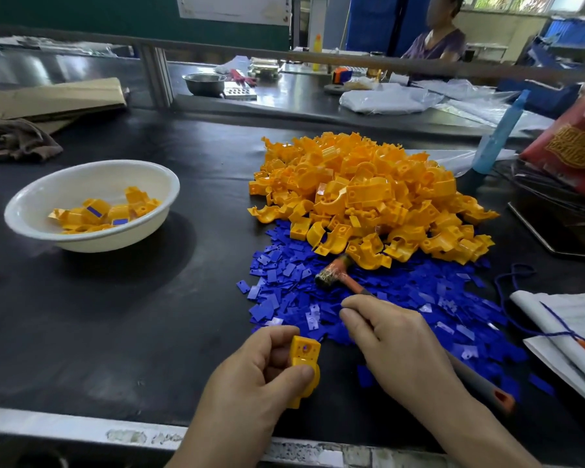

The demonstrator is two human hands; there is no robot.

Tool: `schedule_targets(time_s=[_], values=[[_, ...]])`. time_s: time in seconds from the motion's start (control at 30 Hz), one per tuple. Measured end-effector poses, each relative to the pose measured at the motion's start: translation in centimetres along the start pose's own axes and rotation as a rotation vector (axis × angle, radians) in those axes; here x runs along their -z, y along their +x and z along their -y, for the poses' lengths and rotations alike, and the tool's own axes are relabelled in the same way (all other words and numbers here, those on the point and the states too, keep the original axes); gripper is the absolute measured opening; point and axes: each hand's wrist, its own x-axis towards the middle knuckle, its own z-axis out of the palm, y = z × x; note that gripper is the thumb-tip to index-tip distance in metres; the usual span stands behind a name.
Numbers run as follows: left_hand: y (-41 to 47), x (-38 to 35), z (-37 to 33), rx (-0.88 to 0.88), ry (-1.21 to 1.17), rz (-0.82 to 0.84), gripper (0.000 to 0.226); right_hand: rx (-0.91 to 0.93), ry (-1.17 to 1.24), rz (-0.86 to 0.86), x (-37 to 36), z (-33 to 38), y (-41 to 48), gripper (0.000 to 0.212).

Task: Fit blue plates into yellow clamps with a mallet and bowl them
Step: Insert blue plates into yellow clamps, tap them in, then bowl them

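My left hand (254, 376) grips a yellow clamp (303, 363) upright near the table's front edge; blue shows through its top hole. My right hand (395, 346) holds the orange handle of a small mallet (338, 271), whose wrapped head lies over the spread of blue plates (419, 298). Behind the plates rises a big heap of yellow clamps (368, 194). A white bowl (65, 238) at the left holds several yellow clamps with blue plates fitted.
The black table mat (132, 315) ends at a metal front edge. Papers with a blue cord (571, 332) lie at the right, beside a blue bottle (500, 130) and a red bag (574, 143). Cardboard and a cloth sit far left. A person sits at the far bench.
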Motion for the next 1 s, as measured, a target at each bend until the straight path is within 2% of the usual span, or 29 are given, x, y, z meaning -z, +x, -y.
schedule_targets(time_s=[0.13, 0.2, 0.3, 0.5, 0.6, 0.7, 0.8, 0.9, 1.0], values=[[0.2, 0.0, 0.1, -0.012, -0.034, -0.026, 0.035, -0.054, 0.305, 0.118, 1.2, 1.7, -1.7, 0.012], [0.4, 0.1, -0.2, -0.016, -0.12, -0.001, 0.039, -0.051, 0.372, 0.16, 1.3, 2.5, -2.5, 0.015], [0.3, -0.2, -0.6, -0.028, -0.272, 0.049, 0.039, -0.024, 0.419, 0.152, 1.2, 3.1, -3.1, 0.008], [0.0, -0.9, -0.6, -0.046, -0.322, 0.039, 0.033, 0.158, 0.181, 0.097, 1.8, 3.8, -2.9, 0.007], [-0.2, -0.9, -0.6, -0.05, -0.314, 0.024, 0.03, 0.168, 0.154, 0.097, 2.0, 3.7, -2.8, 0.014], [-0.2, -1.0, -0.6, -0.043, -0.326, 0.018, 0.04, 0.108, 0.198, 0.081, 1.8, 3.5, -2.9, 0.016], [-0.2, -1.0, -0.6, -0.028, -0.357, 0.054, 0.043, -0.007, 0.36, 0.138, 1.5, 3.4, -3.1, 0.017], [-0.3, -0.9, -0.6, -0.014, -0.35, 0.088, 0.041, -0.087, 0.526, 0.183, 1.3, 3.5, -3.2, 0.008], [-0.4, -0.9, -0.7, -0.01, -0.328, 0.075, 0.035, -0.12, 0.576, 0.172, 1.1, 3.7, -3.4, 0.008]])
